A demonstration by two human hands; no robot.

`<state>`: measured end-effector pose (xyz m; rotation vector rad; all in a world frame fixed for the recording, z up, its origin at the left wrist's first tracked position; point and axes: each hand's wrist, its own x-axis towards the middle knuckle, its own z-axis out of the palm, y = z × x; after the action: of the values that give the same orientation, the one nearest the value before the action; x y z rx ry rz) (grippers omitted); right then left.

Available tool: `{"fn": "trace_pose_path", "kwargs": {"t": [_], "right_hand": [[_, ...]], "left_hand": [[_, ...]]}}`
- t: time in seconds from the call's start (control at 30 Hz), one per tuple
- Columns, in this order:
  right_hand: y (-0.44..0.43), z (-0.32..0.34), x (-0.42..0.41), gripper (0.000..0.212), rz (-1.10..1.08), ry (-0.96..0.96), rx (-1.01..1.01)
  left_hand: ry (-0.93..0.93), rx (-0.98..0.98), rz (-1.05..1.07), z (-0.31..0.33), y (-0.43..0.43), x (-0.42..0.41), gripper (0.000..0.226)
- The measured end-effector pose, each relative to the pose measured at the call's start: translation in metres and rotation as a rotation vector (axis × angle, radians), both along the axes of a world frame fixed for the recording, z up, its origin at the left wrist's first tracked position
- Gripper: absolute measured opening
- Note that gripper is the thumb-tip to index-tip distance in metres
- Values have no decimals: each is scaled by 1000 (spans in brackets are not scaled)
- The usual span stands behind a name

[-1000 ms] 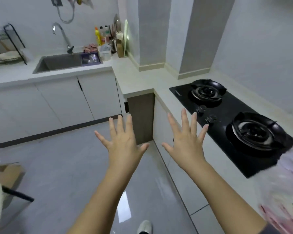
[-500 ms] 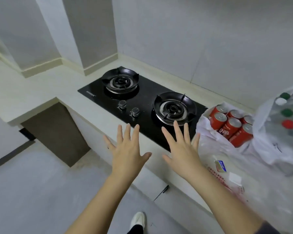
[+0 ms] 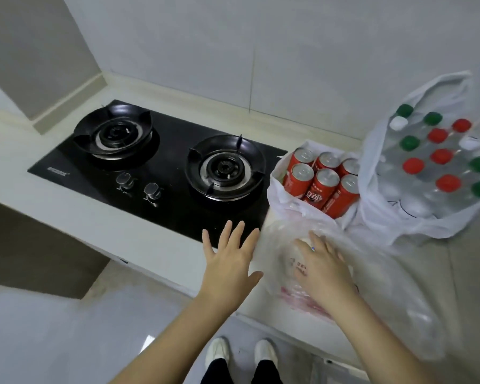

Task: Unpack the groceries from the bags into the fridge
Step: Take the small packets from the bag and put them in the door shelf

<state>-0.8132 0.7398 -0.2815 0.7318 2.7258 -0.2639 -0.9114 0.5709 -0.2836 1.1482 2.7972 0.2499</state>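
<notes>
Three plastic grocery bags stand together on a pale bench (image 3: pixel 81 209), none yet unpacked. The nearest bag (image 3: pixel 385 300) is thin, translucent film lying slack at the bench's front edge; what it holds is too blurred to name. Behind it, touching it, a white bag (image 3: pixel 286 200) holds six upright red cans (image 3: pixel 322 184). Just right of that, a third bag (image 3: pixel 416 225) is packed with clear bottles (image 3: pixel 441 156) capped in red, green and white. The fridge is not in view.

The right hand (image 3: pixel 324 270) reaches into the nearest bag. Red print on the film shows across its back, so it appears to sit under the plastic, fingers extended and gripping nothing visible. The left hand (image 3: pixel 230 261) hovers beside the bag over the bench edge, palm down, fingers spread wide, holding nothing.

The step looks like opening this bag. It would go best with the left hand pinning or lifting the film's rim while the right feels for one item, since slack plastic clings and drags.

A black two-burner gas hob (image 3: pixel 155 167) lies left of the bags. White shoes (image 3: pixel 219 353) stand on the grey floor (image 3: pixel 53 328) below.
</notes>
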Motion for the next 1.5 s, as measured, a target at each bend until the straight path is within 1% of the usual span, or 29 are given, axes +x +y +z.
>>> {"fn": "trace_pose_path", "kwargs": {"t": [0.13,0.23,0.3,0.5,0.63,0.77,0.83,0.97,1.03,1.17,1.3,1.37,1.4,1.5], "right_hand": [[30,-16,18,47,9,-15,14],[49,-31,32,57,-1,-57,-2],[59,-40,39,59,-4,-92,-1],[79,-64,49,50,-32,-140,-10],[87,-70,50,42,-53,-95,-24],[90,-75,48,38,-92,-59,-67],[91,-76,46,34,-87,-53,-79],[90,-74,37,29,-46,-47,-91],[88,-72,32,30,-15,-42,-78],[79,-66,25,31,50,-1,-78],[72,-68,19,32,127,45,-104],[68,-70,16,36,137,70,-160],[66,-70,15,37,129,105,-224],[62,-67,10,33,36,222,-505]], "left_hand": [[-13,-3,-78,-23,39,19,85],[-29,-8,-111,-37,67,32,82],[-29,-6,-128,-47,84,39,75],[-10,-28,-130,-77,127,47,48],[-29,-84,-102,-86,147,47,52],[-39,-140,-54,-93,154,48,54],[-11,-161,-44,-96,155,48,51],[17,-150,-38,-97,153,45,43],[38,-143,-16,-92,151,43,44],[104,-27,36,-82,135,42,43],[142,24,95,-78,112,41,43],[150,62,121,-77,99,40,43],[155,93,135,-77,92,40,42],[157,167,196,-73,74,42,43]]}}
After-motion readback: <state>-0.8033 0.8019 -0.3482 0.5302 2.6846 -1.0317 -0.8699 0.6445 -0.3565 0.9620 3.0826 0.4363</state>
